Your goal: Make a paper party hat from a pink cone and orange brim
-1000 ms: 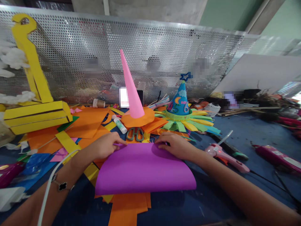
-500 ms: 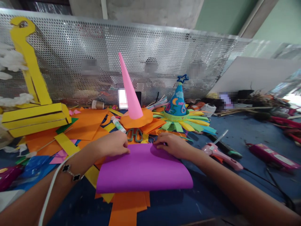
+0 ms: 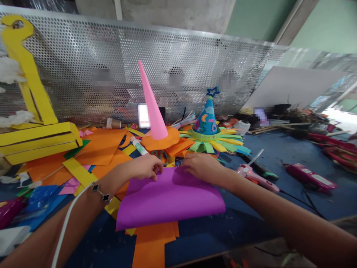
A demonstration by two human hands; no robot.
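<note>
A curved purple paper sheet [image 3: 170, 199] lies on orange paper strips [image 3: 152, 242], its near edge bowed up. My left hand [image 3: 143, 167] pinches its far left edge, and a black clover bracelet [image 3: 100, 192] circles that wrist. My right hand [image 3: 202, 168] presses on its far edge. Green-handled scissors [image 3: 162, 158] are mostly hidden behind my left fingers. A glue stick [image 3: 138, 146] lies just beyond, near an orange paper disc [image 3: 160, 139] carrying a tall pink cone [image 3: 150, 104]. Right of these stands a blue party hat [image 3: 206, 121] with a green and yellow paper fringe [image 3: 212, 146].
A pink hot glue gun [image 3: 255, 176] lies close to my right hand, and another pink tool [image 3: 309, 176] lies farther right. A yellow cardboard structure [image 3: 36, 139] stands left, over orange paper sheets [image 3: 102, 147]. Perforated metal [image 3: 181, 63] rises behind.
My left hand has slid right along the sheet's far edge, and the sheet's near edge has risen slightly. The whole view has shifted left and tilted as my head turned.
</note>
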